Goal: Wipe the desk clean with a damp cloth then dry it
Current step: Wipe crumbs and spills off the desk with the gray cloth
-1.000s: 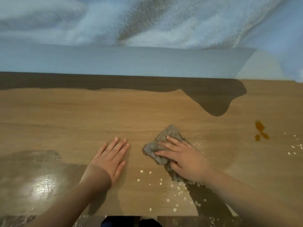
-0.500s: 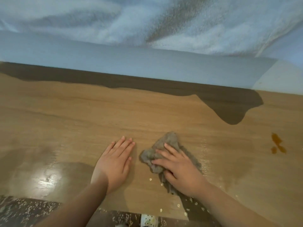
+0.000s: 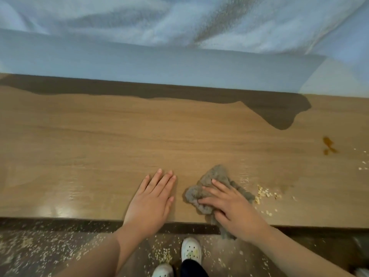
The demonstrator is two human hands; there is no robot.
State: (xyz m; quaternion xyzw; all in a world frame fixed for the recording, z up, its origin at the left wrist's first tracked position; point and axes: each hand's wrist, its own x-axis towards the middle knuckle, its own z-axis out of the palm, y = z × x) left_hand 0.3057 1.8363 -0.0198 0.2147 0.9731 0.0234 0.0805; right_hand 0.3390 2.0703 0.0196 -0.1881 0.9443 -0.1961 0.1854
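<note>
A crumpled grey cloth (image 3: 213, 180) lies on the wooden desk (image 3: 119, 140) close to its front edge, part of it hanging over the edge. My right hand (image 3: 231, 206) presses flat on the cloth with spread fingers. To the left of the cloth, my left hand (image 3: 153, 198) rests flat on the bare desk, fingers straight. Pale crumbs (image 3: 263, 193) lie just right of the cloth. An orange-brown stain (image 3: 328, 146) sits at the far right of the desk. The wood left of my hands shines wet.
A pale blue wall panel (image 3: 159, 62) runs along the desk's back edge, with rumpled pale fabric (image 3: 179, 19) above it. More crumbs (image 3: 364, 166) dot the right edge. The dark floor (image 3: 50, 248) below is strewn with crumbs, and my white shoes (image 3: 190, 251) stand there.
My right hand has dragged the cloth toward the front edge, so part of it now hangs over. The camera tilted down, bringing the floor and my shoes into view. The left hand stays flat.
</note>
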